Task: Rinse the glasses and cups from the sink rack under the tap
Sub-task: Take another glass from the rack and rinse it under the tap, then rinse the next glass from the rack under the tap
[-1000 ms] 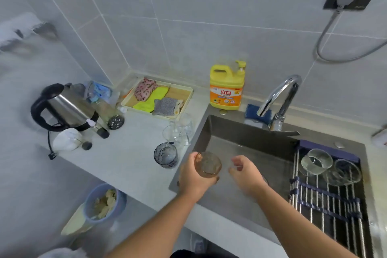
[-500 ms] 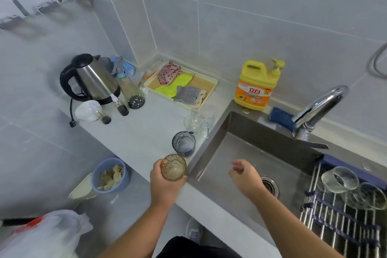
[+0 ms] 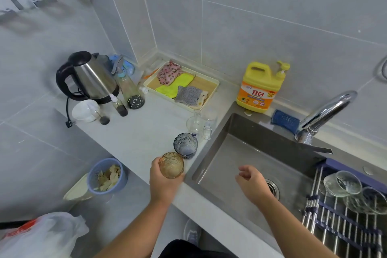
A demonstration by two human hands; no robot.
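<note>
My left hand [image 3: 162, 184] grips an amber textured glass [image 3: 171, 165] at the counter's front edge, just left of the sink [image 3: 240, 130]. Right behind it stands a blue patterned glass [image 3: 185, 146], and farther back are clear glasses [image 3: 199, 124]. My right hand [image 3: 252, 184] hovers over the sink basin with loosely curled fingers and holds nothing. Two clear glasses [image 3: 343, 183] lie on the sink rack [image 3: 343, 230] at the right. The chrome tap [image 3: 323, 114] is behind the sink; no water runs from it.
A yellow detergent bottle [image 3: 260, 88] and a blue sponge [image 3: 284, 120] stand behind the sink. A tray of cloths [image 3: 211, 84], a kettle [image 3: 90, 77], small bottles [image 3: 129, 90] and a white cup [image 3: 85, 110] fill the back counter. A blue basket [image 3: 106, 176] sits on the floor.
My left hand carried the amber glass from over the sink leftward to the counter beside the blue glass. The view swung left. My right hand stayed over the basin.
</note>
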